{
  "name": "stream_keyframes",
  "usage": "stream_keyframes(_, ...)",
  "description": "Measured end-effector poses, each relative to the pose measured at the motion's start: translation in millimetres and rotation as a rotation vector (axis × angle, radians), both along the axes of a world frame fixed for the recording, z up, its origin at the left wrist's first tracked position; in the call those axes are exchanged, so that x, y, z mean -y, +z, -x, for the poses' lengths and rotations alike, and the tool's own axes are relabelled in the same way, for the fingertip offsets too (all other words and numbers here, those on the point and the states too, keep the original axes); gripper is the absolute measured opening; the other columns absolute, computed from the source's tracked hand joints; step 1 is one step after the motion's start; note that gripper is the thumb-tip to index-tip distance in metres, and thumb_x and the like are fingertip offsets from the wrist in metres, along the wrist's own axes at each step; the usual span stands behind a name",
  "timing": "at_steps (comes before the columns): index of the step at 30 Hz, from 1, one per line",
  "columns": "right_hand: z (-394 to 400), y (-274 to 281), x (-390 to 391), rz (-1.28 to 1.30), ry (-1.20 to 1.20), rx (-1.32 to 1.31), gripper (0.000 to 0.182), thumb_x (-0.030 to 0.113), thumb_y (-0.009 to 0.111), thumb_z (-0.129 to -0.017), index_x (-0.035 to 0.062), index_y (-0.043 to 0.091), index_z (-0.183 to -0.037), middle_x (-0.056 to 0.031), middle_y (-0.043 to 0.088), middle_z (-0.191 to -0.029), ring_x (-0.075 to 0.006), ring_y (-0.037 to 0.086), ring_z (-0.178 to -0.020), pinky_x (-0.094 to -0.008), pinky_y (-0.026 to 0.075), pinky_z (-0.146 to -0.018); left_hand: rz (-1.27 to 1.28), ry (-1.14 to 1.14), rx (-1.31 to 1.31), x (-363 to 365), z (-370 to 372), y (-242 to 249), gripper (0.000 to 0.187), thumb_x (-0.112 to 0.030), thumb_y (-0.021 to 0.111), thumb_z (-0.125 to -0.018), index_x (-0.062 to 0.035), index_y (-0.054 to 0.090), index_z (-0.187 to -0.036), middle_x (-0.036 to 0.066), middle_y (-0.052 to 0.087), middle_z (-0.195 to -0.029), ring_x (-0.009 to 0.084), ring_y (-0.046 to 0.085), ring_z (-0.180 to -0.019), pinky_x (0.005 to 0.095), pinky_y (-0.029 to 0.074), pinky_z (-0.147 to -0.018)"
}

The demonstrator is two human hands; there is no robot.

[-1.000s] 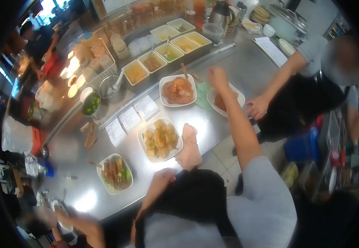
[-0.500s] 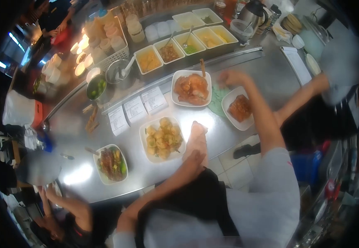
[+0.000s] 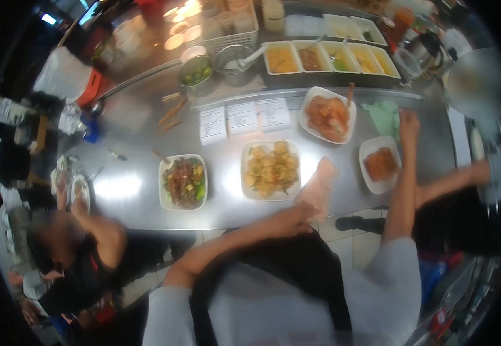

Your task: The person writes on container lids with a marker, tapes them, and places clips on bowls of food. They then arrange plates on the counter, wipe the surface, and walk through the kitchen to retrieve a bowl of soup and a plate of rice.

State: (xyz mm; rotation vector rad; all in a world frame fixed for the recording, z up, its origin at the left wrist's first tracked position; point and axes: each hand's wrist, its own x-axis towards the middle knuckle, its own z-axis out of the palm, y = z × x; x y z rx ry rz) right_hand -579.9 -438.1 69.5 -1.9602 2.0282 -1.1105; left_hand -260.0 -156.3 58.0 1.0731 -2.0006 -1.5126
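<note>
My left hand [image 3: 303, 214] is closed on a pink cloth [image 3: 321, 179] at the front edge of the steel counter. My right hand [image 3: 409, 120] hovers at the right edge of a crumpled green cloth [image 3: 382, 118], its fingers curled together; I cannot make out whether anything is in them. Just below lies a white bowl with a browned piece of meat [image 3: 381, 163]. Left of the green cloth, a larger bowl holds orange-brown meat [image 3: 326, 115] with a wooden handle sticking out. Golden fried pieces [image 3: 270, 167] fill a square bowl left of the pink cloth.
A bowl of glazed meat and greens [image 3: 182, 181] stands further left. Printed slips [image 3: 242, 118] lie behind the bowls, and topping trays [image 3: 331, 57] line the back. One co-worker [image 3: 97, 248] is at the left; another's arm [image 3: 452, 181] reaches in at the right.
The view has swung left, so the counter appears further right. My right hand has moved from the green cloth's left side to its right edge. The left stays at the pink cloth.
</note>
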Motion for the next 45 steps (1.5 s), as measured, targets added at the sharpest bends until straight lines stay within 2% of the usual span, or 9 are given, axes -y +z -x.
stream_keyframes(5, -87, 15, -161, -0.768, 0.519, 0.065, 0.018, 0.010, 0.050, -0.079, -0.0008, 0.061, -0.088, -0.0113, 0.058, -0.069, -0.0171, 0.057, -0.065, -0.0303, 0.045, -0.059, -0.208, 0.052, -0.012, -29, -80, 34, 0.033, -0.026, 0.056, -0.085, -0.0005, 0.052, -0.107, 0.014, 0.058, -0.091, 0.0252, 0.057, -0.086, 0.0343, 0.044, -0.080)
stream_keyframes(11, -158, -70, -227, -0.184, 0.227, 0.118, 0.020, 0.009, 0.054, -0.080, -0.0005, 0.058, -0.096, -0.0161, 0.060, -0.086, -0.0275, 0.060, -0.082, -0.0337, 0.046, -0.073, -0.669, 0.619, -0.286, -82, -116, 11, 0.019, -0.021, 0.057, -0.086, -0.0032, 0.059, -0.093, 0.004, 0.059, -0.086, 0.0119, 0.058, -0.080, 0.0257, 0.047, -0.071)
stream_keyframes(20, -174, -17, -233, -0.232, 0.176, -0.038, 0.018, 0.008, 0.053, -0.081, -0.0008, 0.057, -0.096, -0.0179, 0.060, -0.089, -0.0315, 0.059, -0.081, -0.0348, 0.046, -0.074, -0.462, 0.553, -0.263, -125, -149, 15, 0.023, -0.018, 0.050, -0.089, -0.0019, 0.064, -0.095, 0.005, 0.062, -0.088, 0.0120, 0.057, -0.078, 0.0243, 0.046, -0.073)
stream_keyframes(23, -164, -11, -259, -0.623, 0.169, -0.044, 0.014, 0.009, 0.053, -0.082, 0.0002, 0.057, -0.092, -0.0140, 0.061, -0.084, -0.0263, 0.059, -0.073, -0.0323, 0.047, -0.066, -0.565, 0.963, -0.140, -153, -190, 31, 0.049, -0.038, 0.031, -0.095, -0.0005, 0.062, -0.095, 0.007, 0.063, -0.086, 0.0129, 0.057, -0.075, 0.0255, 0.046, -0.068)
stream_keyframes(25, -185, 11, -277, -0.966, 0.397, 0.452, 0.015, 0.013, 0.051, -0.085, 0.0014, 0.056, -0.093, -0.0083, 0.059, -0.081, -0.0187, 0.057, -0.066, -0.0290, 0.046, -0.057, -0.459, 1.168, -0.049, -170, -223, 34, 0.050, -0.043, 0.034, -0.093, -0.0007, 0.060, -0.094, 0.004, 0.058, -0.078, 0.0130, 0.054, -0.072, 0.0270, 0.043, -0.065)
stream_keyframes(34, -331, 92, -225, -0.691, 0.640, 0.416, 0.028, 0.013, 0.053, -0.084, 0.0053, 0.055, -0.111, -0.0103, 0.051, -0.112, -0.0180, 0.051, -0.102, -0.0283, 0.043, -0.085, -0.019, 1.589, -0.270, -138, -305, -39, 0.031, -0.031, 0.041, -0.093, -0.0031, 0.055, -0.094, 0.000, 0.048, -0.068, 0.0075, 0.047, -0.059, 0.0208, 0.039, -0.051)
stream_keyframes(38, -446, 37, -168, -0.395, 0.884, 0.267, 0.027, 0.017, 0.064, -0.076, 0.0031, 0.062, -0.098, -0.0135, 0.061, -0.086, -0.0194, 0.058, -0.081, -0.0314, 0.046, -0.073, 0.126, 1.643, -0.221, -130, -289, -55, 0.023, -0.023, 0.042, -0.093, -0.0026, 0.054, -0.091, -0.002, 0.044, -0.062, 0.0053, 0.041, -0.051, 0.0193, 0.035, -0.043)
stream_keyframes(40, -491, 20, -147, -0.687, 0.865, 0.284, 0.029, 0.019, 0.065, -0.075, 0.0027, 0.062, -0.099, -0.0133, 0.061, -0.085, -0.0178, 0.058, -0.078, -0.0301, 0.046, -0.068, 0.109, 1.713, -0.254, -128, -288, -48, 0.021, -0.020, 0.043, -0.093, -0.0025, 0.053, -0.089, -0.002, 0.044, -0.062, 0.0044, 0.039, -0.050, 0.0189, 0.033, -0.042)
stream_keyframes(45, -516, 9, -153, -0.362, 0.756, 0.452, 0.033, 0.022, 0.065, -0.077, 0.0034, 0.060, -0.104, -0.0119, 0.061, -0.089, -0.0142, 0.058, -0.076, -0.0257, 0.047, -0.064, 0.157, 1.684, -0.250, -130, -294, -55, 0.021, -0.020, 0.043, -0.092, -0.0028, 0.053, -0.085, -0.003, 0.043, -0.062, 0.0042, 0.039, -0.050, 0.0182, 0.032, -0.043)
